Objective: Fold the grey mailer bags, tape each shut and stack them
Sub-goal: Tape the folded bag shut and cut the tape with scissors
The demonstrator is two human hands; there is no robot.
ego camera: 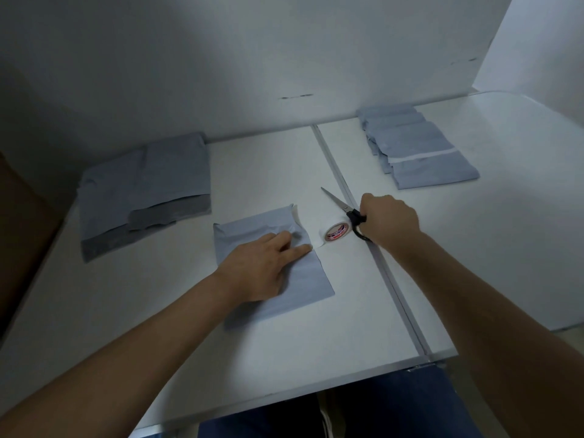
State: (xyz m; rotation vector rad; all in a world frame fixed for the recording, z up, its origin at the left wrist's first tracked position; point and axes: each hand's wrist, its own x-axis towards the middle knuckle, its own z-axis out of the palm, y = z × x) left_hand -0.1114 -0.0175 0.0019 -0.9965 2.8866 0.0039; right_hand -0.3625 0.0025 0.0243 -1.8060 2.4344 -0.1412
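Beside the tape roll [334, 231], the folded mailer bag [271, 270] is pinned flat by the left hand [265, 263], fingers straight. Scissors [343, 207] are gripped by the right hand [390, 218]. Bag judged light, limp, slippery; best held at the fold.

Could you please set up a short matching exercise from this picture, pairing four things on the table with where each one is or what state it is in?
Things:
1. scissors
2. tape roll
3. folded mailer bag
4. stack of folded bags

Places or states:
A. far right of the table
B. pressed flat under the left hand
C. gripped in the right hand
D. standing on the table between the two hands

Pairs: 1-C, 2-D, 3-B, 4-A
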